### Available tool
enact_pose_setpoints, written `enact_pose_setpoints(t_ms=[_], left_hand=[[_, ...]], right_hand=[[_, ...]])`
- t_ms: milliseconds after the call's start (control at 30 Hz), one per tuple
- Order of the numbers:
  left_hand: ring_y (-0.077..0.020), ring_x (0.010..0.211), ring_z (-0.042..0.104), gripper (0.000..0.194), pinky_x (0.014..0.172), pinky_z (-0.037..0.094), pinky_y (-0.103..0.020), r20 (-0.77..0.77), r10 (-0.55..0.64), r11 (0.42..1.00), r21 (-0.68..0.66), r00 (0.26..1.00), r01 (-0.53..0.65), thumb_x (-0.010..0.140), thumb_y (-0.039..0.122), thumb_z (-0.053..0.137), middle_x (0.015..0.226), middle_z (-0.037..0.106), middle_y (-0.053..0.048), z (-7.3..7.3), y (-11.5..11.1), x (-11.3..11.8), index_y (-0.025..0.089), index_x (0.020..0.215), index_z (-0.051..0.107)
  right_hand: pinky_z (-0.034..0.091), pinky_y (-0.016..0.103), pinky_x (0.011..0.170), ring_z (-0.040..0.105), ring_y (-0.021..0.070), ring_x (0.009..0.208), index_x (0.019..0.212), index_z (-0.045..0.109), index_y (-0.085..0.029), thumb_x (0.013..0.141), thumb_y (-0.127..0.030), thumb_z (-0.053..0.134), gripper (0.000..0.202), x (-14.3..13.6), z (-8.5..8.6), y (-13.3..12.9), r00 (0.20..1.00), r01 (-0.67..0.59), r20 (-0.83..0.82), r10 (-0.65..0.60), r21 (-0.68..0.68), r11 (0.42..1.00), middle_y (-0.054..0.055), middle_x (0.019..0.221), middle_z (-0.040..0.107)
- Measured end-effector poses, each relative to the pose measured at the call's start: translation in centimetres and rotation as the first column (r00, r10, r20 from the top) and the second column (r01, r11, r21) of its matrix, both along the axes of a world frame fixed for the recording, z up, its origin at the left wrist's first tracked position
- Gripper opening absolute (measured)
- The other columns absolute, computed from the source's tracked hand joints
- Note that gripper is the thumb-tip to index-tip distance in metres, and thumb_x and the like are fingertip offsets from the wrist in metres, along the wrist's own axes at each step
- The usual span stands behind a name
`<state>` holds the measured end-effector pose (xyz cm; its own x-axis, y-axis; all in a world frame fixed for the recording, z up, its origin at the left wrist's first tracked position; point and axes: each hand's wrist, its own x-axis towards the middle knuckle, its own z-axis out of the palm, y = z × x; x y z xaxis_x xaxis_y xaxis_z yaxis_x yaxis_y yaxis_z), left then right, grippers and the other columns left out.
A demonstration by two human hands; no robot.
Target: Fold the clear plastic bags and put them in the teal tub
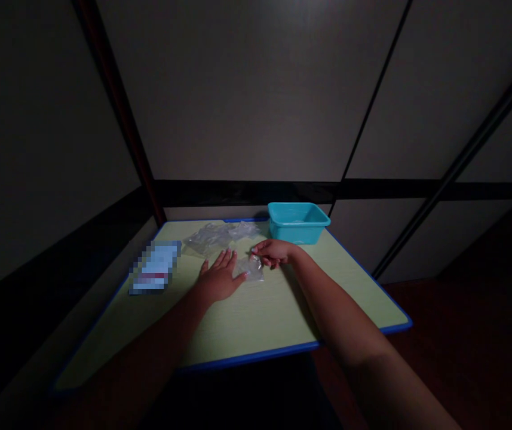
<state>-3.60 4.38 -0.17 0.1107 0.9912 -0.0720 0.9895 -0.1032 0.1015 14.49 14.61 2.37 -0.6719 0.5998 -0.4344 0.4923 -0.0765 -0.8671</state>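
Note:
A small clear plastic bag (pixel 256 275) lies on the pale yellow-green table (pixel 256 322) between my hands. My left hand (pixel 220 279) rests flat with its fingers spread, the thumb at the bag's left side. At the bag's upper edge, my right hand (pixel 276 252) has its thumb and forefinger pinched together on the plastic. Whether anything is inside the bag is too dim to tell. Just beyond my left fingers, several crumpled clear plastic bags (pixel 213 236) are spread in a loose pile.
A turquoise plastic basin (pixel 298 233) stands at the table's back right, with something pale and indistinct inside. At the left edge lies a blurred-out flat rectangle (pixel 157 266). The table has a blue rim (pixel 256 356), and wall panels (pixel 247 107) rise behind it.

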Motion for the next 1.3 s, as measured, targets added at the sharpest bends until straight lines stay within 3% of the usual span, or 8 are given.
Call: enact_pose_setpoints(t_ms=[233, 433, 700, 1033, 1167, 1300], left_hand=[[-0.0251, 0.140, 0.006, 0.074, 0.107, 0.012, -0.056, 0.008, -0.002, 1.000, -0.006, 1.000, 0.002, 0.088, 0.060, 0.022, 0.152, 0.008, -0.007, 0.0, 0.1, 0.0, 0.017, 0.146, 0.012], [-0.0246, 0.140, 0.006, 0.074, 0.107, 0.011, -0.056, -0.001, -0.001, 1.000, -0.009, 1.000, 0.001, 0.087, 0.061, 0.020, 0.152, 0.006, -0.006, 0.0, 0.1, 0.0, 0.018, 0.146, 0.012], [-0.0238, 0.140, 0.006, 0.075, 0.107, 0.011, -0.057, -0.005, -0.005, 1.000, -0.008, 1.000, 0.005, 0.087, 0.061, 0.021, 0.152, 0.006, -0.006, 0.0, 0.0, 0.0, 0.016, 0.146, 0.012], [-0.0223, 0.140, 0.005, 0.076, 0.108, 0.011, -0.056, -0.016, -0.002, 1.000, -0.015, 1.000, 0.001, 0.087, 0.061, 0.020, 0.151, 0.004, -0.005, 0.0, 0.1, 0.0, 0.015, 0.146, 0.011], [-0.0223, 0.140, 0.006, 0.076, 0.107, 0.012, -0.056, -0.014, 0.006, 1.000, -0.013, 1.000, -0.006, 0.087, 0.061, 0.021, 0.151, 0.004, -0.005, 0.1, 0.0, 0.1, 0.015, 0.146, 0.012], [-0.0216, 0.140, 0.006, 0.076, 0.108, 0.011, -0.056, -0.012, 0.011, 1.000, -0.019, 1.000, -0.012, 0.087, 0.061, 0.021, 0.151, 0.004, -0.004, 0.2, -0.1, 0.1, 0.015, 0.146, 0.011]], right_hand=[[0.023, 0.013, 0.027, 0.026, 0.0043, 0.022, 0.086, 0.057, -0.016, 0.090, -0.025, 0.043, 0.017, -0.1, -0.2, 0.1, 0.998, -0.057, -0.022, 0.057, -0.017, 0.998, -0.010, 0.033, 0.045], [0.025, 0.014, 0.026, 0.032, 0.0048, 0.023, 0.083, 0.059, -0.015, 0.084, -0.032, 0.055, 0.018, 0.0, -0.6, 0.3, 0.996, -0.085, -0.025, 0.086, 0.042, 0.995, -0.009, 0.034, 0.047], [0.030, 0.013, 0.027, 0.036, 0.0039, 0.023, 0.069, 0.057, -0.015, 0.080, -0.046, 0.059, 0.032, -0.3, -0.7, 0.4, 0.998, 0.015, 0.065, -0.024, 0.139, 0.990, -0.008, 0.034, 0.049], [0.040, 0.014, 0.033, 0.046, 0.0062, 0.027, 0.065, 0.054, -0.015, 0.082, -0.026, 0.061, 0.021, -0.6, -0.8, 0.3, 0.989, 0.060, 0.125, -0.083, 0.183, 0.981, -0.007, 0.036, 0.054], [0.042, 0.016, 0.034, 0.046, 0.0071, 0.027, 0.069, 0.052, -0.016, 0.077, -0.015, 0.065, 0.015, -0.5, -0.5, -0.1, 0.979, 0.124, 0.136, -0.153, 0.199, 0.972, -0.007, 0.036, 0.054], [0.045, 0.021, 0.036, 0.043, 0.0085, 0.025, 0.072, 0.053, -0.016, 0.076, -0.014, 0.065, 0.013, 0.2, -0.6, 0.3, 0.971, 0.173, 0.129, -0.200, 0.197, 0.965, -0.006, 0.035, 0.054]])
